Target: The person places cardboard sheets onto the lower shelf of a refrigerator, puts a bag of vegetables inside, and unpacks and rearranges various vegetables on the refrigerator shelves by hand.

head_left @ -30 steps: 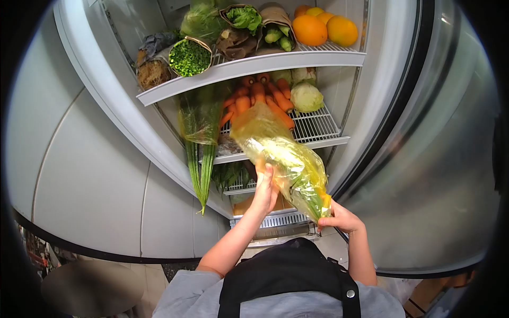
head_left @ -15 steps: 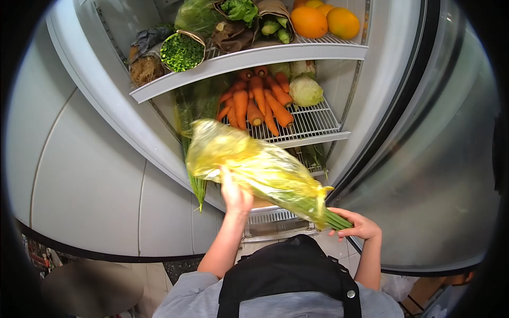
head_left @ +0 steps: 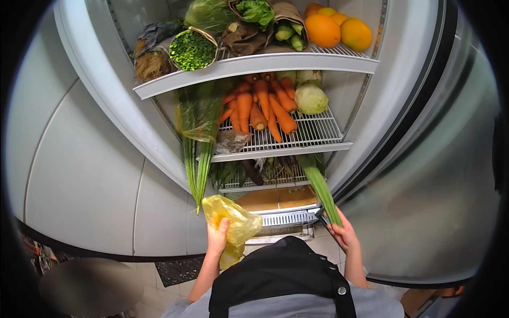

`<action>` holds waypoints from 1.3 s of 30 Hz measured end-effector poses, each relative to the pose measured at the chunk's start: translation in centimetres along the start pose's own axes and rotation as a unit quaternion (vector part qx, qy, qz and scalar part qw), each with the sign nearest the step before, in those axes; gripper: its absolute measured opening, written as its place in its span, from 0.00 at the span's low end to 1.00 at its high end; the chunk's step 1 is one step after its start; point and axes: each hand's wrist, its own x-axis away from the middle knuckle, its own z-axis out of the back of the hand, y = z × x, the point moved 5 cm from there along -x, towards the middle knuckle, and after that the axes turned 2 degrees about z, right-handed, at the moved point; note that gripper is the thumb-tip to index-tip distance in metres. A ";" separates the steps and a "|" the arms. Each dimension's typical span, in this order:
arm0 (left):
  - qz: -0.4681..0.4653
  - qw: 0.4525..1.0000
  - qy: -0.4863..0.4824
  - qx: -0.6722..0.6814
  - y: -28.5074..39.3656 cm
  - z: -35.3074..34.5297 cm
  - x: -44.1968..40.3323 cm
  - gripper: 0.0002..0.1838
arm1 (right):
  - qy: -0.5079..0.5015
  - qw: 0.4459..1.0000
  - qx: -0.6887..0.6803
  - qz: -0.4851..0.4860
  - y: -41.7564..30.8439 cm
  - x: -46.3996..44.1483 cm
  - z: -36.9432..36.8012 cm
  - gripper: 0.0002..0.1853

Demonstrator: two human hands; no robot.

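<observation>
My left hand [head_left: 216,236] is closed on a crumpled, translucent yellow plastic bag [head_left: 233,225], low in front of the fridge. My right hand [head_left: 344,231] grips the near end of a bunch of long green stalks [head_left: 323,190]. Their far end reaches up to the lower shelf at its right side, where leafy green ends show. Bag and stalks are apart. Just above my left hand, long green pods [head_left: 197,169] hang over the middle shelf's front edge, partly inside another yellowish clear bag [head_left: 199,114].
Carrots [head_left: 260,108] and a pale cabbage [head_left: 311,99] lie on the middle wire shelf. Above are chopped greens [head_left: 193,50], wrapped vegetables and orange fruits [head_left: 323,31]. Leafy greens and dark long vegetables lie on the lower shelf [head_left: 265,185]. The open fridge door [head_left: 424,212] stands at right.
The yellow bag has come off the green stalks and is now crumpled in my left hand, lower down. My right hand has swung the bare stalks upright toward the lower shelf.
</observation>
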 end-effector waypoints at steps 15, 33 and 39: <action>-0.025 0.943 0.082 -0.320 2.6 4.9 3.1 0.12 | -0.191 0.636 0.738 -0.119 -7.3 -19.3 -12.8 0.31; 0.015 0.993 0.064 -0.099 0.3 10.0 0.0 0.18 | -0.216 0.969 -0.069 -0.100 4.3 -14.8 -37.6 0.22; 0.053 0.993 0.026 0.102 2.7 7.1 -3.3 0.27 | -0.238 0.967 0.036 -0.083 -0.8 -7.5 -31.2 0.25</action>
